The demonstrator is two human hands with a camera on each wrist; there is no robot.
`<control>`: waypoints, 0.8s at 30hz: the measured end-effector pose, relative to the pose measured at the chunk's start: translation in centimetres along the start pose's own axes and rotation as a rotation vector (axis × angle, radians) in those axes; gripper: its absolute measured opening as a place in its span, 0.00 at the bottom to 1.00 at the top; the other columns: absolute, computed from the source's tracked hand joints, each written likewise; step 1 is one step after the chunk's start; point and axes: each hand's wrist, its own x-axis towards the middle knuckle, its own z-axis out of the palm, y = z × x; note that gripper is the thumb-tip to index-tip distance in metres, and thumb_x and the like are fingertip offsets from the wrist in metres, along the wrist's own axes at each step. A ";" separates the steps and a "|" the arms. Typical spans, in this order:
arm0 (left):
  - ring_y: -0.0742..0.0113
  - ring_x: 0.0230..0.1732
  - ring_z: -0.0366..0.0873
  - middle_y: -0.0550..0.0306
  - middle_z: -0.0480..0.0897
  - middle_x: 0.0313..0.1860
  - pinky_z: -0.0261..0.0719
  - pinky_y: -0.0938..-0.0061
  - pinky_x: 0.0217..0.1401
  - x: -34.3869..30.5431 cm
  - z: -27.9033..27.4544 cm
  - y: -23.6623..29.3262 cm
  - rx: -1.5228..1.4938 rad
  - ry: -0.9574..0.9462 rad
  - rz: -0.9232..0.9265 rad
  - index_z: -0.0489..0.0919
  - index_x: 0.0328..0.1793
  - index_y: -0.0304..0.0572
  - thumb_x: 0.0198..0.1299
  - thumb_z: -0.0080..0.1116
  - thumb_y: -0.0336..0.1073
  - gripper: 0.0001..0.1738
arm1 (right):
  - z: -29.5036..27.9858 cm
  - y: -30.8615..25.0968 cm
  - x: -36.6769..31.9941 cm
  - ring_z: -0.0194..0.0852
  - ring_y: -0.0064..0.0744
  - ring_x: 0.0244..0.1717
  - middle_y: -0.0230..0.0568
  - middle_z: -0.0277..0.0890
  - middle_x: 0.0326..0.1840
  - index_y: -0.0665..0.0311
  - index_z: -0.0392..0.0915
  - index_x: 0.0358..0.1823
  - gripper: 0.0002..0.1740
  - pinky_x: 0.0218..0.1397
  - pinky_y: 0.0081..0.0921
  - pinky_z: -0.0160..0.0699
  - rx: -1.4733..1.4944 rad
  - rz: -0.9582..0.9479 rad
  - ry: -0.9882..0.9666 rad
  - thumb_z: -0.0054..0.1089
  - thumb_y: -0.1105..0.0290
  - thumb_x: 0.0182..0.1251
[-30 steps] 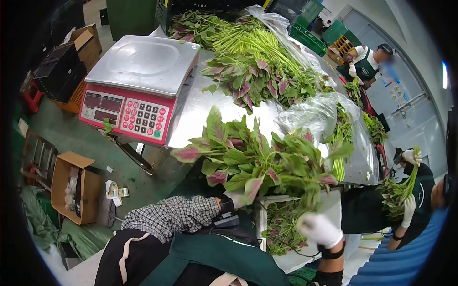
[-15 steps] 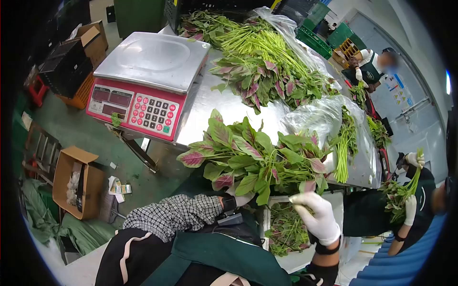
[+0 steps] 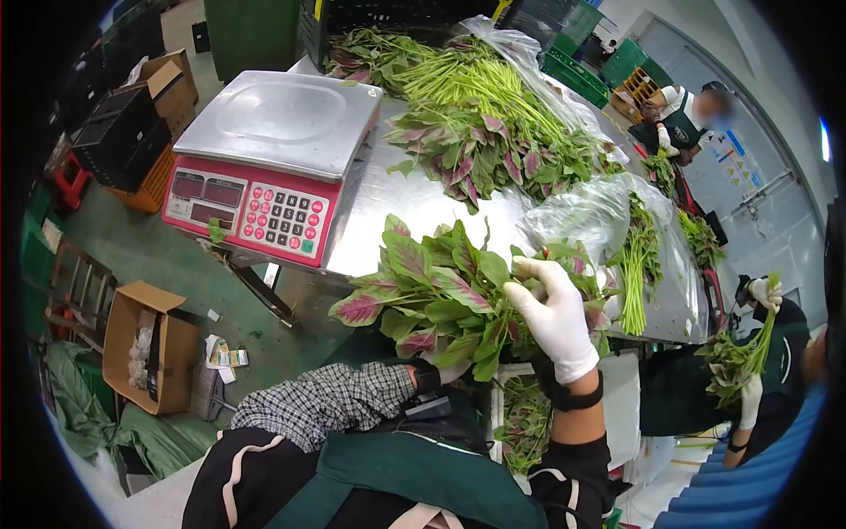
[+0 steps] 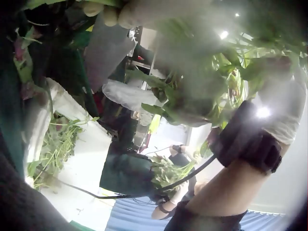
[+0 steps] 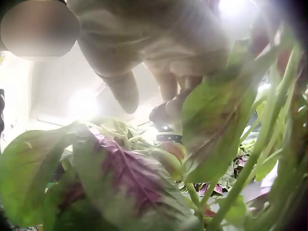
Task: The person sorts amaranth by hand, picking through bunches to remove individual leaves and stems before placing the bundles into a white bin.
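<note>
A bunch of red-and-green amaranth leaves [image 3: 441, 291] is held up at the near edge of the steel table [image 3: 388, 207]. My left hand [image 3: 445, 368], in a white glove and mostly hidden by leaves, grips the bunch's stems from below. My right hand [image 3: 553, 313], also gloved, lies on top of the bunch with its fingers stretched into the leaves. In the left wrist view the right hand [image 4: 284, 110] shows beside the stems [image 4: 197, 86]. In the right wrist view the gloved fingers [image 5: 159, 43] hang above a purple-centred leaf [image 5: 125, 168].
A red scale with a steel pan [image 3: 264, 159] stands on the table's left. Piles of greens [image 3: 493, 132] and a plastic bag [image 3: 582, 212] lie behind. A white crate [image 3: 621, 406] of trimmings sits below. Other workers [image 3: 758, 361] stand at right. A cardboard box [image 3: 145, 344] is on the floor.
My right hand has risen from below the table edge and come down on top of the bunch. The bunch has stayed in my left hand, shifted slightly.
</note>
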 end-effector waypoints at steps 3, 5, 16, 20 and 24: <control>0.63 0.57 0.71 0.52 0.75 0.54 0.71 0.64 0.56 -0.2 -0.1 -0.2 0.042 0.053 0.082 0.71 0.59 0.43 0.55 0.58 0.44 0.26 | 0.9 2.5 0.6 0.69 0.20 0.28 0.35 0.72 0.32 0.69 0.75 0.39 0.10 0.33 0.19 0.68 0.157 -0.043 0.004 0.62 0.73 0.56; 0.63 0.57 0.70 0.52 0.75 0.55 0.71 0.64 0.56 -0.3 -0.4 -0.4 0.084 0.033 0.069 0.71 0.59 0.43 0.55 0.58 0.44 0.26 | 1.1 2.3 0.3 0.66 0.13 0.25 0.27 0.71 0.27 0.67 0.75 0.38 0.06 0.32 0.14 0.67 0.447 0.077 0.037 0.59 0.74 0.60; 0.71 0.31 0.80 0.57 0.82 0.28 0.76 0.73 0.32 -0.1 -2.0 1.2 -0.251 -0.492 -0.479 0.80 0.40 0.42 0.55 0.57 0.47 0.17 | 0.0 4.1 -2.2 0.63 0.12 0.20 0.26 0.70 0.24 0.64 0.74 0.38 0.04 0.24 0.11 0.60 0.766 0.269 0.098 0.57 0.76 0.63; 0.71 0.30 0.79 0.58 0.82 0.27 0.76 0.76 0.34 -0.9 -0.8 -0.8 -0.317 -0.446 -0.429 0.80 0.40 0.42 0.55 0.56 0.45 0.15 | 0.0 3.0 -3.4 0.68 0.16 0.26 0.29 0.72 0.29 0.66 0.75 0.38 0.05 0.28 0.14 0.66 0.525 0.132 0.064 0.58 0.79 0.59; 0.71 0.29 0.79 0.58 0.82 0.27 0.75 0.77 0.34 -0.2 -0.8 -0.8 -0.165 -0.470 -0.360 0.80 0.40 0.42 0.56 0.56 0.44 0.14 | -1.4 -0.3 -4.6 0.77 0.31 0.37 0.41 0.76 0.34 0.69 0.76 0.33 0.05 0.40 0.23 0.73 0.175 -0.272 -0.296 0.60 0.80 0.53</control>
